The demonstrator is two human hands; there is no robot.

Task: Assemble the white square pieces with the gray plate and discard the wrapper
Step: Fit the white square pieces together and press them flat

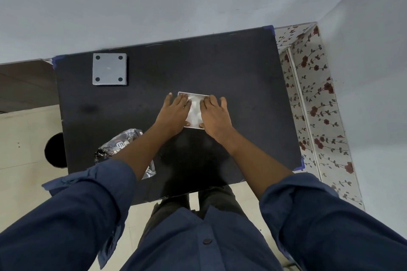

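Note:
A white square piece (195,109) lies flat in the middle of the black table (154,99). My left hand (175,112) rests palm down on its left side and my right hand (214,114) on its right side, fingers spread, so only a strip between them shows. Whether there is more than one white piece under my hands I cannot tell. The gray plate (109,69), square with a dark hole near each corner, sits apart at the table's far left. A crumpled clear wrapper (119,145) lies at the near left, partly hidden by my left forearm.
A pale wooden cabinet (24,138) with a round dark hole (55,149) stands left of the table. Floral-patterned wall panels (315,103) run along the right. A plain grey wall lies beyond the table's far edge.

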